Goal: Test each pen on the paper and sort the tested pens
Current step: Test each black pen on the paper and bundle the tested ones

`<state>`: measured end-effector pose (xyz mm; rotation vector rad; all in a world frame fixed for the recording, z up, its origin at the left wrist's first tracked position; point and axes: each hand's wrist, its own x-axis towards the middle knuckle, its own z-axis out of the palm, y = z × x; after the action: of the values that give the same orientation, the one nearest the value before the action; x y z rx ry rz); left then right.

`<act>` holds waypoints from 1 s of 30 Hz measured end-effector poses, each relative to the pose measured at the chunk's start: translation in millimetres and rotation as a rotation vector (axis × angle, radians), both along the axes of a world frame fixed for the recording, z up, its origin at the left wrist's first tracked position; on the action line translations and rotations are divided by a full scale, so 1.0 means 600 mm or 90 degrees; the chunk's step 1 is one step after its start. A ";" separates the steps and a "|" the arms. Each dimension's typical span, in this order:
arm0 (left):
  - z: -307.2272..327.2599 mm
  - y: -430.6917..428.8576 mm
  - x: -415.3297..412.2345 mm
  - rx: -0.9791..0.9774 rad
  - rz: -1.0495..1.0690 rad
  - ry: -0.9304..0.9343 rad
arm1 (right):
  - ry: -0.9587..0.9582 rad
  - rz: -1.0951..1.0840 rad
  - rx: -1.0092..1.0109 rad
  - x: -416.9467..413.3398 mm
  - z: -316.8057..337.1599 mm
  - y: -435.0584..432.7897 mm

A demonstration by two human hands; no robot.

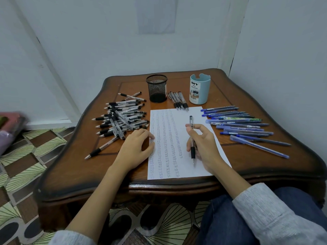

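Observation:
A white sheet of paper [169, 121] with several columns of small scribbles lies on the wooden table [247, 161]. My right hand [205, 147] grips a clear black-grip pen [192, 140], tip pointing down over the paper's lower right. My left hand [136, 147] rests on the paper's left edge, fingers loosely curved. A heap of black-grip pens [122, 119] lies left of the paper. Several blue pens [244, 126] lie in a row to the right. A small group of black-grip pens [178, 100] sits above the paper.
A black mesh cup [157, 88] and a light blue desk organizer [200, 89] stand at the back of the table. One stray pen [100, 148] lies near my left wrist. Walls close in behind; patterned floor lies to the left.

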<state>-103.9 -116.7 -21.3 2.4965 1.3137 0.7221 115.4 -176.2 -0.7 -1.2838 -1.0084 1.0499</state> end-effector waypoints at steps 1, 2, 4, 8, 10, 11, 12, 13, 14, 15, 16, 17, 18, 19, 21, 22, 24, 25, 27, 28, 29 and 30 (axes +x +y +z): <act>-0.001 0.000 0.000 0.004 0.000 -0.003 | 0.001 -0.003 -0.003 -0.001 0.000 0.000; -0.002 0.000 -0.001 0.006 0.001 -0.004 | -0.002 -0.007 -0.005 -0.001 0.000 0.000; -0.002 -0.001 0.000 0.003 0.003 -0.009 | -0.013 -0.011 -0.005 -0.001 0.002 -0.002; 0.000 -0.002 0.001 -0.005 0.011 -0.014 | 0.045 0.017 -0.023 0.002 0.007 -0.006; -0.001 -0.003 0.001 -0.004 0.012 -0.015 | 0.074 0.033 -0.033 0.004 0.008 -0.006; -0.001 -0.003 0.001 -0.005 0.013 -0.016 | 0.083 0.038 -0.034 0.005 0.009 -0.006; -0.001 -0.004 0.001 -0.006 0.013 -0.016 | 0.097 0.043 -0.032 0.006 0.009 -0.006; -0.001 -0.004 0.002 -0.007 0.013 -0.017 | 0.116 0.050 -0.026 0.007 0.009 -0.007; -0.001 -0.004 0.002 -0.007 0.013 -0.017 | 0.137 0.056 -0.016 0.009 0.009 -0.007; -0.001 -0.004 0.002 -0.007 0.012 -0.018 | 0.156 0.060 -0.006 0.010 0.009 -0.008; -0.001 -0.004 0.002 -0.007 0.012 -0.019 | 0.172 0.062 0.002 0.011 0.008 -0.007; -0.001 -0.004 0.002 -0.006 0.011 -0.019 | 0.184 0.064 0.008 0.013 0.007 -0.007; 0.000 -0.004 0.001 -0.006 0.012 -0.018 | 0.192 0.066 0.012 0.014 0.006 -0.006; 0.000 -0.004 0.001 -0.008 0.013 -0.017 | 0.196 0.070 0.013 0.015 0.006 -0.005; 0.000 -0.004 0.001 -0.013 0.015 -0.015 | 0.196 0.078 0.016 0.016 0.006 -0.006; 0.000 -0.005 0.001 -0.015 0.015 -0.016 | 0.197 0.081 0.018 0.017 0.007 -0.007; 0.000 -0.005 0.000 -0.019 0.015 -0.017 | 0.205 0.080 0.023 0.017 0.007 -0.008; 0.000 -0.005 0.001 -0.018 0.015 -0.017 | 0.206 0.080 0.025 0.017 0.007 -0.008; 0.001 -0.006 0.002 -0.015 0.018 -0.017 | 0.196 0.084 0.018 0.018 0.006 -0.008; 0.002 -0.006 0.002 -0.017 0.021 -0.018 | 0.188 0.084 0.012 0.017 0.005 -0.007; 0.002 -0.006 0.002 -0.018 0.022 -0.018 | 0.178 0.079 0.005 0.016 0.005 -0.006; 0.002 -0.006 0.002 -0.020 0.023 -0.018 | 0.167 0.070 -0.002 0.015 0.004 -0.005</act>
<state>-102.8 -120.5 -20.0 2.4353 1.3530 0.7369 124.6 -179.5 1.6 -1.0699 -0.8838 1.2680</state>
